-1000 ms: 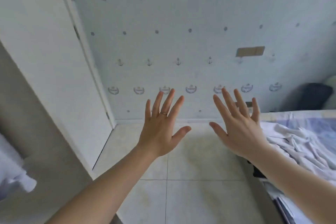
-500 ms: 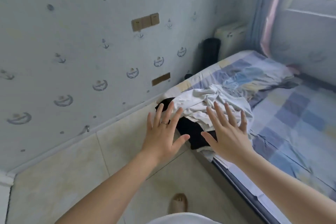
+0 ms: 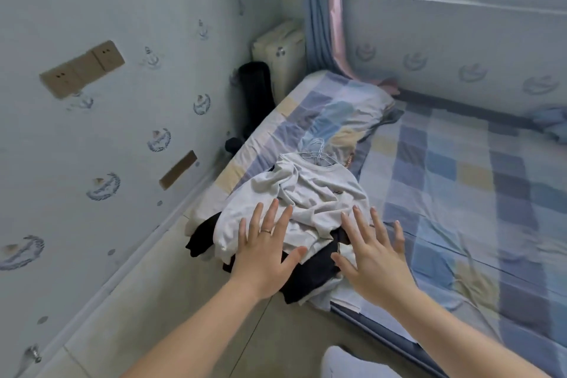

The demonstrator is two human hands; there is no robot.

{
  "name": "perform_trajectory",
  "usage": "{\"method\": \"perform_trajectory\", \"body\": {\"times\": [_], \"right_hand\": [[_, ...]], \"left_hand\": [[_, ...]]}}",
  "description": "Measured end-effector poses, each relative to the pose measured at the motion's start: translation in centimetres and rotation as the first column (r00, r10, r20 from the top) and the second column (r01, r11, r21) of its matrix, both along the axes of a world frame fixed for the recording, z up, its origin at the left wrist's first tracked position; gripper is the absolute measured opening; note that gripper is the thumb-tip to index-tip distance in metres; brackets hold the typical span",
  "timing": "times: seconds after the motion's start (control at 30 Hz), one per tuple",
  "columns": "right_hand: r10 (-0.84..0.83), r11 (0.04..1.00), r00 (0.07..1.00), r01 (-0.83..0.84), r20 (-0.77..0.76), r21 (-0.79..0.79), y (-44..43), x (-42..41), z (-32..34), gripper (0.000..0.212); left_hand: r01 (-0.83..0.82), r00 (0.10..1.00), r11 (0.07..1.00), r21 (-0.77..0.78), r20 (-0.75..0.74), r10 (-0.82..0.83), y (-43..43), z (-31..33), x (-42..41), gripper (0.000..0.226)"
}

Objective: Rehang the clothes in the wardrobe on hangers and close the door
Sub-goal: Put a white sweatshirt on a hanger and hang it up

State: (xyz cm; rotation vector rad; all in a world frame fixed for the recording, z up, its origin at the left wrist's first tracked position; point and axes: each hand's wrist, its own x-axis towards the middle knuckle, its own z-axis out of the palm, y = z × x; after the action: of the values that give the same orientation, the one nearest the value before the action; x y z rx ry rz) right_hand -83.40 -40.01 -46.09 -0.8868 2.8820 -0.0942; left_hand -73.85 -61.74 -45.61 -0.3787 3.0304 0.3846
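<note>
A pile of clothes lies on the near corner of the bed: a pale grey top point(image 3: 310, 196) on top and black garments point(image 3: 306, 273) beneath, hanging over the bed's edge. Thin white wire hangers point(image 3: 317, 152) lie at the pile's far end. My left hand point(image 3: 265, 252) and my right hand point(image 3: 372, 255) hover side by side over the near end of the pile, palms down, fingers spread and straight, holding nothing. The wardrobe is out of view.
The bed point(image 3: 460, 193) with a blue checked sheet fills the right. The wallpapered wall point(image 3: 122, 101) with sockets runs along the left, above a tiled floor strip point(image 3: 153, 301). A black cylinder point(image 3: 256, 92) and cream appliance point(image 3: 282, 52) stand in the corner by the curtain point(image 3: 322, 9).
My view has swung right from the wardrobe door and wall to the bed. Both hands stay spread and now hover closer over the clothes pile.
</note>
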Motion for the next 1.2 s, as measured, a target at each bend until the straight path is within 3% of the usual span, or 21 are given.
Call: {"method": "perform_trajectory", "body": {"times": [0.33,0.7,1.03,1.2], "right_hand": [[-0.197,0.980,0.970,0.197,0.144,0.015,-3.3,-14.2,-2.9,0.076],[-0.295,0.955,0.907,0.266,0.300,0.132,-9.4,-24.9,-9.4,0.076],[-0.479,0.872,0.799,0.389,0.364,0.297,-16.1,-30.8,-24.5,0.077],[-0.502,0.858,0.788,0.401,0.357,0.322,-18.0,-35.1,-34.4,0.076]], "left_hand": [[0.049,0.992,0.997,0.058,0.116,-0.056,-4.4,-3.7,-15.8,0.082],[-0.014,0.968,0.987,0.163,0.248,-0.028,-11.9,-11.4,-27.3,0.075],[0.112,0.891,0.963,0.245,0.403,-0.206,-21.6,-27.1,-37.3,0.072],[0.215,0.883,0.963,0.159,0.389,-0.262,-24.8,-36.2,-43.0,0.072]]}}
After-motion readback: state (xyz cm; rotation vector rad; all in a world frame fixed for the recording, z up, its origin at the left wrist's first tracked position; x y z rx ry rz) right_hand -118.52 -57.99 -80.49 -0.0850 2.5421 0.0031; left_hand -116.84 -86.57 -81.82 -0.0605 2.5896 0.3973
